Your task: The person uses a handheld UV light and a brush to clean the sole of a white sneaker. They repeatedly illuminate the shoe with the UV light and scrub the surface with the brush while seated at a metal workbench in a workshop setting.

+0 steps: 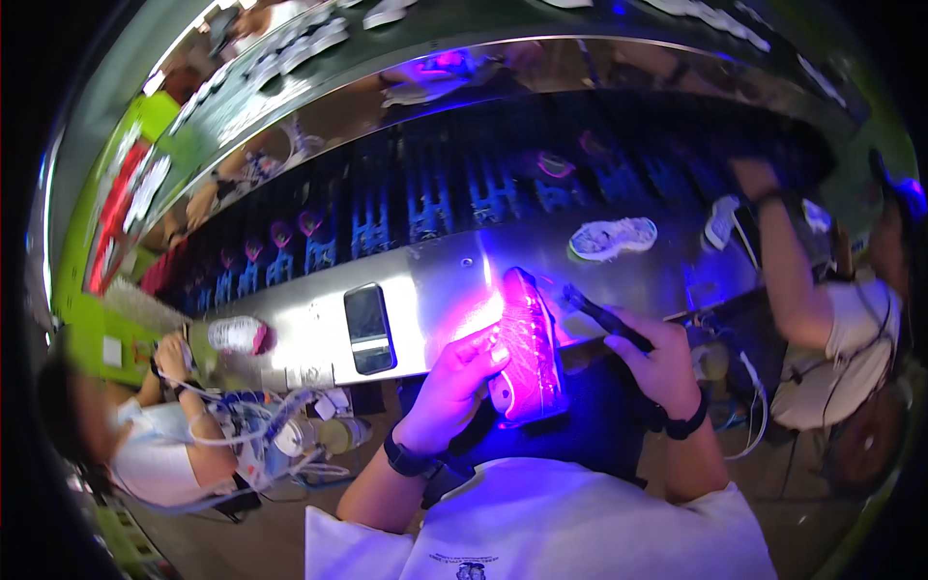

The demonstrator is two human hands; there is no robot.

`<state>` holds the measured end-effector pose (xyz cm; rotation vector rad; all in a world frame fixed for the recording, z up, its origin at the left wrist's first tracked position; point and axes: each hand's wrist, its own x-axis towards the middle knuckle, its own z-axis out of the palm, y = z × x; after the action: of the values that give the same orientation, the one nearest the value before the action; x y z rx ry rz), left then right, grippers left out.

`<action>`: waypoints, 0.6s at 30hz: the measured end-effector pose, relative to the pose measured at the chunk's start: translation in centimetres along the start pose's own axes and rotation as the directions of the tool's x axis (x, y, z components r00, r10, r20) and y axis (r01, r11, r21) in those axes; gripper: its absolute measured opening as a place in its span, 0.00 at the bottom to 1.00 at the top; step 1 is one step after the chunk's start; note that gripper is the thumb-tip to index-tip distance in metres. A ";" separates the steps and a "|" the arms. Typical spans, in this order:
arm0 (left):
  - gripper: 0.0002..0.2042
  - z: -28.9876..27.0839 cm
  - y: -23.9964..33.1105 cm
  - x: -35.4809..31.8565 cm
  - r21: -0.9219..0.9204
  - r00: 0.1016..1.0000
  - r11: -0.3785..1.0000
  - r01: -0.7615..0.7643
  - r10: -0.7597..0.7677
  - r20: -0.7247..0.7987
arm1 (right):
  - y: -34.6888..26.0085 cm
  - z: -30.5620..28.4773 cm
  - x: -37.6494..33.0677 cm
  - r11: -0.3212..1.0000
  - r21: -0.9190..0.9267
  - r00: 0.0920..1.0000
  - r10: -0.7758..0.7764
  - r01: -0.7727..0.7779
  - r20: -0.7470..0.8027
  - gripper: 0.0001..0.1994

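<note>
Above the steel bench [435, 290], the left hand [454, 382] grips the shoe [527, 348] sole-up; the right hand [662, 362], closed on the dark pen tool [604, 317], should work steadily along its edge.

Steel bench [435, 280] running slantwise, lit violet at its middle.

Lying flat on the polished top: a dark phone [369, 327], screen up, left of centre; a white-and-pink shoe [237, 333] near the left end; a white shoe sole [612, 238], tread up, toward the right; another pale shoe [720, 221] at the far right edge. Small white labels [307, 375] along the near rim below the phone. Behind, a dark conveyor [464, 188] carrying blue holders, parallel to the bench.
</note>
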<state>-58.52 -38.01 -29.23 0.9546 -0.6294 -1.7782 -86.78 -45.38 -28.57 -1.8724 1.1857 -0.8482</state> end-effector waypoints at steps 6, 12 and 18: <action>0.33 2.3 1.0 1.0 0.228 0.995 0.969 -0.093 0.097 -0.006 | 0.2 -1.1 -1.5 0.977 0.211 0.998 -0.001 0.014 -0.060 0.19; 0.35 3.6 0.1 1.7 0.162 0.994 0.981 -0.105 0.097 0.055 | 0.4 -0.5 -1.0 0.953 0.303 0.998 0.001 0.017 -0.058 0.19; 0.34 4.1 1.5 1.9 0.300 0.966 0.932 -0.204 0.242 -0.095 | 2.1 -0.1 -3.1 0.970 0.241 0.988 -0.005 -0.032 0.152 0.18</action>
<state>-61.53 -40.32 -26.41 1.1370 -0.8939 -1.4331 -88.86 -43.13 -30.79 -1.6948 0.9545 -0.7908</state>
